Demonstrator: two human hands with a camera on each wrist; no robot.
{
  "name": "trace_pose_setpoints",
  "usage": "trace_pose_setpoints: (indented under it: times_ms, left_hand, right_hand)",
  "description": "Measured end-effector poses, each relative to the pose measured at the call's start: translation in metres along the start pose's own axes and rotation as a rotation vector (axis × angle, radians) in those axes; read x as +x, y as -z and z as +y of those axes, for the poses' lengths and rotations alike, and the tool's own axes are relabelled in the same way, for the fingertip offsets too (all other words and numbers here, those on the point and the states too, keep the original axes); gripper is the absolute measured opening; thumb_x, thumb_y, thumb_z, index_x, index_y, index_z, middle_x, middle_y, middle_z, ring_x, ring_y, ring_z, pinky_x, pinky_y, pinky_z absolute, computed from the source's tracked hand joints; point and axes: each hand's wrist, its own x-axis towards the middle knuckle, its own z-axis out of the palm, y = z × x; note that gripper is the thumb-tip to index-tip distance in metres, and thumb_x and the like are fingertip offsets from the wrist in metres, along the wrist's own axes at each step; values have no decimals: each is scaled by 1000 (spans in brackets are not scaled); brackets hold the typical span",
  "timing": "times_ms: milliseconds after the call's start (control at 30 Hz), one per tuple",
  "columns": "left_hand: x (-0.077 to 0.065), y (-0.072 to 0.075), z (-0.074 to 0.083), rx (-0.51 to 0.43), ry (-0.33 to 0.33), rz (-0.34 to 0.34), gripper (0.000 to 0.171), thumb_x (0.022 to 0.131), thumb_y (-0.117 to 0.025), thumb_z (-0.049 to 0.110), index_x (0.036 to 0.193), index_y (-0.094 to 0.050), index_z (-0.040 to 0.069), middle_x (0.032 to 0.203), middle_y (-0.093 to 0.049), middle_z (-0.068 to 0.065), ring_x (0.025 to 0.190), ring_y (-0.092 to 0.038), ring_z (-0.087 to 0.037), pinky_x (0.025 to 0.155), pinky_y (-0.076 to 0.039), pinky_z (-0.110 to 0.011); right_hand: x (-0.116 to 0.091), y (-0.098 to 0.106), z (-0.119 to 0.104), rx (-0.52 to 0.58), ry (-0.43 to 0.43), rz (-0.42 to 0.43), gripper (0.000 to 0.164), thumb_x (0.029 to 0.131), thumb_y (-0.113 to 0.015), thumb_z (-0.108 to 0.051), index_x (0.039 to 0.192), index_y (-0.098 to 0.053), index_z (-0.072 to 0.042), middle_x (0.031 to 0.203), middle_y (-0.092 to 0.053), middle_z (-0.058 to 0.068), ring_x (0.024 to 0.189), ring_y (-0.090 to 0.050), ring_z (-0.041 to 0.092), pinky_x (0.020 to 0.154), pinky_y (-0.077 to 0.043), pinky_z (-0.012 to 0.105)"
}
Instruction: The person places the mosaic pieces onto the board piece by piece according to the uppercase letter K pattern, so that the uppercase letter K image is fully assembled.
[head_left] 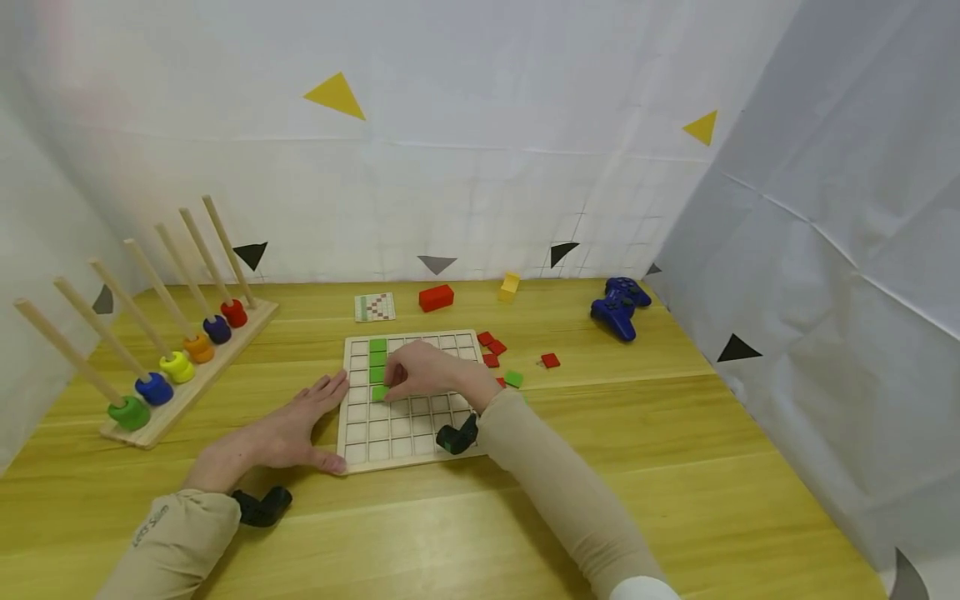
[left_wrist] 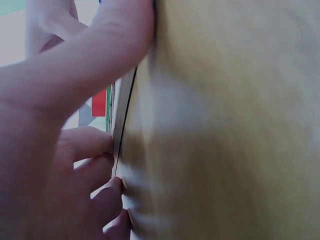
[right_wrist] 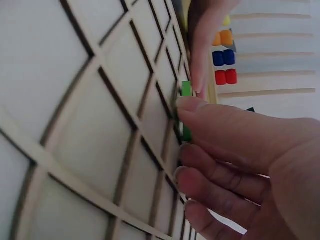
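A wooden grid board (head_left: 378, 451) lies on the table with a column of green tiles (head_left: 378, 360) near its left side. My right hand (head_left: 423, 371) is over the board, pinching a green tile (head_left: 379, 392) at the lower end of that column. In the right wrist view the thumb (right_wrist: 225, 122) covers part of the green (right_wrist: 186, 134) at the grid, with the other fingers curled below. My left hand (head_left: 288, 429) is spread along the board's left edge, fingertips and thumb touching it. The left wrist view shows its fingers (left_wrist: 92, 145) against the board's side.
Several red tiles (head_left: 551, 360) and a green one (head_left: 513, 379) lie right of the board. Behind it are a small pattern card (head_left: 375, 307), a red block (head_left: 437, 297) and a yellow block (head_left: 509, 287). A peg rack (head_left: 187, 387) with coloured rings stands left; a blue game controller (head_left: 621, 307) lies right.
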Motion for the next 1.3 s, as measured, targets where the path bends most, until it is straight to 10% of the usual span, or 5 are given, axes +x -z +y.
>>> trace_pose_setpoints:
  times_ms: [1300]
  left_hand:
    - [2,-1,-2,14,17,-3,125,72,-82,58,157,-16,-6,166,-5,-25,150,-2,-50,118,-6,-68]
  right_hand:
    - [7,-6,8,208,-15,22,18,85,-81,-21,93,-69,-11,79,-64,-4,74,-55,8,68,-45,18]
